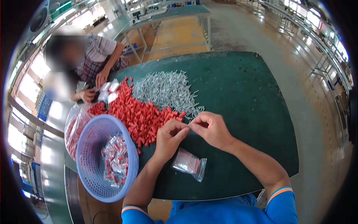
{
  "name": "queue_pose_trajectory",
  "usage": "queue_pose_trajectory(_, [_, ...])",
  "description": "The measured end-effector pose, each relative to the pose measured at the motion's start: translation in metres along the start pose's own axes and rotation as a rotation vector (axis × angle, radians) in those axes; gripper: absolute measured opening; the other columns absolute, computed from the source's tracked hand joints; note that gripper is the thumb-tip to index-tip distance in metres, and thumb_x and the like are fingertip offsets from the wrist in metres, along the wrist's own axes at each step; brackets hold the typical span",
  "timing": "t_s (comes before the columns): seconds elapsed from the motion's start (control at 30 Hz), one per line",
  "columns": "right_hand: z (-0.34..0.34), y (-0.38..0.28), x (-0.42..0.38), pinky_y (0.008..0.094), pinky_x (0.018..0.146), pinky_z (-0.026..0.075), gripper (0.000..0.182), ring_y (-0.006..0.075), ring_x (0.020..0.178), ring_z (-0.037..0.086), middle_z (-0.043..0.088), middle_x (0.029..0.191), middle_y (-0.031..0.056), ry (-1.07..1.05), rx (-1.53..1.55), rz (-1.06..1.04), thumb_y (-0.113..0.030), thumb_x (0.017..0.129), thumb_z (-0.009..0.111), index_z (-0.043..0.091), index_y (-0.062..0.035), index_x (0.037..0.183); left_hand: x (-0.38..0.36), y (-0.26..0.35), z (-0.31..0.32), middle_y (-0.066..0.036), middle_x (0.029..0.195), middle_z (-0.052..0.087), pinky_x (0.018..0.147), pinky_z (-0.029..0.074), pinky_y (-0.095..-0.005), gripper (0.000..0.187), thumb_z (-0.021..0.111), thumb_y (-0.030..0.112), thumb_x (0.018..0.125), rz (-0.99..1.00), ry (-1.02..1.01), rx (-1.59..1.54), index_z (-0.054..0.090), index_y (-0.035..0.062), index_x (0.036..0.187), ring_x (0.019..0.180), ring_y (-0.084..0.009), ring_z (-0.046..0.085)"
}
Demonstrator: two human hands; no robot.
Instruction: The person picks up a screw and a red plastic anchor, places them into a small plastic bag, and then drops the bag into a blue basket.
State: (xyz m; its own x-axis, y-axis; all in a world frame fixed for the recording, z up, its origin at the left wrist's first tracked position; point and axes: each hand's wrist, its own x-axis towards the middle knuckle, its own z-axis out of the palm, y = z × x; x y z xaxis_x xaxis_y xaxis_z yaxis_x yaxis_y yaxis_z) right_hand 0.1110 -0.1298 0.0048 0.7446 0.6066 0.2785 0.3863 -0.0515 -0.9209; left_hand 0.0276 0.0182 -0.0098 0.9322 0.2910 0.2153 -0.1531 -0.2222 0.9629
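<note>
My left hand (171, 137) and my right hand (210, 128) meet over the green table, fingertips pinched close together. Something small and thin seems to be between them, too small to make out. Just beyond my hands lie a heap of red plastic pieces (140, 117) and a heap of grey metal screws (164, 89). Below my hands, on the table, rests a clear plastic bag (189, 163) with something reddish inside. To the left, a purple basket (86, 158) holds small clear packets (115, 160) with red and grey pieces.
Across the table's (257, 108) far left corner, a person's hands (95, 87) are near some clear packets (110, 89). A large clear bag (76, 125) with red pieces stands behind the basket. Another table (175, 12) is farther back.
</note>
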Motion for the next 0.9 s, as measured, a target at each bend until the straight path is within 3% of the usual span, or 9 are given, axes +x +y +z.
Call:
queue_pose_trajectory(0.1, [0.002,-0.002,-0.001,0.0233,0.055,0.041,0.01,0.0071,0.062,0.05,0.054,0.071,0.0018,-0.009,0.01,0.014,-0.009,0.079,0.065,0.062,0.0006,0.077,0.0,0.002,-0.004,0.006,0.071,0.053,0.055,0.035,-0.017,0.002,0.061,0.003,0.082,-0.026,-0.018,0.057,0.06,0.0009,0.082,0.063,-0.0018,0.045])
queue_pose_trajectory(0.13, [0.003,-0.002,0.0,0.0275,0.055,0.045,0.01,0.0143,0.061,0.057,0.058,0.07,0.0075,0.011,-0.013,-0.021,-0.009,0.076,0.066,0.062,0.0008,0.076,0.0,0.003,-0.004,0.006,0.071,0.052,0.055,0.034,-0.0165,0.002,0.06,0.003,0.082,-0.084,-0.049,-0.099,0.059,0.001,0.082,0.063,-0.0013,0.044])
queue_pose_trajectory(0.23, [0.003,0.002,0.001,0.0271,0.055,0.044,0.012,0.0137,0.061,0.057,0.058,0.07,0.0066,-0.016,-0.176,-0.191,-0.01,0.074,0.067,0.061,0.0004,0.074,-0.001,-0.002,-0.004,0.006,0.071,0.05,0.053,0.034,-0.0156,0.003,0.059,0.001,0.082,-0.112,-0.089,-0.29,0.056,0.0016,0.08,0.061,-0.0001,0.043])
queue_pose_trajectory(0.33, [0.004,-0.001,0.0,0.0268,0.054,0.044,0.012,0.0138,0.059,0.056,0.058,0.069,0.0064,-0.037,-0.25,-0.184,-0.01,0.072,0.066,0.06,-0.0002,0.07,-0.003,0.002,-0.002,0.004,0.07,0.052,0.051,0.037,-0.0183,0.006,0.059,-0.002,0.08,0.003,-0.002,0.124,0.054,0.0017,0.08,0.059,-0.0026,0.046])
queue_pose_trajectory(0.4, [0.005,-0.003,-0.001,0.0261,0.053,0.044,0.012,0.0125,0.058,0.056,0.058,0.067,0.0059,-0.062,-0.163,-0.072,-0.011,0.072,0.065,0.06,0.0,0.07,-0.002,0.006,-0.001,-0.001,0.07,0.054,0.051,0.041,-0.021,0.008,0.057,-0.005,0.078,0.393,0.095,0.581,0.054,0.0011,0.081,0.059,-0.0077,0.052])
queue_pose_trajectory(0.53, [0.0,-0.005,0.002,0.024,0.052,0.043,0.015,0.0075,0.055,0.053,0.059,0.061,0.0039,-0.091,0.014,0.197,-0.013,0.073,0.064,0.061,0.0018,0.072,0.0,0.009,-0.001,-0.007,0.071,0.055,0.05,0.043,-0.0235,0.013,0.056,-0.009,0.074,0.438,0.141,0.508,0.054,0.0012,0.082,0.059,-0.0137,0.055])
queue_pose_trajectory(0.63, [-0.003,-0.002,0.003,0.0229,0.052,0.042,0.018,0.005,0.056,0.051,0.058,0.06,0.0024,-0.091,0.06,0.246,-0.015,0.075,0.064,0.062,0.003,0.074,0.001,0.01,-0.006,-0.009,0.072,0.055,0.051,0.044,-0.025,0.013,0.057,-0.009,0.073,0.356,0.086,0.427,0.056,0.0011,0.082,0.058,-0.0157,0.055])
queue_pose_trajectory(0.73, [-0.002,-0.001,0.002,0.0228,0.052,0.041,0.018,0.0047,0.057,0.05,0.057,0.061,0.0012,-0.091,0.096,0.239,-0.015,0.076,0.064,0.062,0.0026,0.073,0.0,0.017,-0.005,-0.009,0.072,0.054,0.051,0.044,-0.0264,0.011,0.057,-0.007,0.073,0.494,-0.017,0.463,0.057,0.0002,0.082,0.059,-0.0154,0.055])
queue_pose_trajectory(0.9, [-0.003,0.001,0.003,0.0223,0.052,0.04,0.018,0.0038,0.058,0.048,0.056,0.062,-0.0001,-0.133,0.21,0.287,-0.015,0.077,0.063,0.062,0.0026,0.073,-0.007,0.019,-0.001,-0.006,0.072,0.051,0.052,0.04,-0.024,0.008,0.059,-0.001,0.077,0.371,-0.039,0.582,0.055,-0.0007,0.084,0.058,-0.0125,0.052])
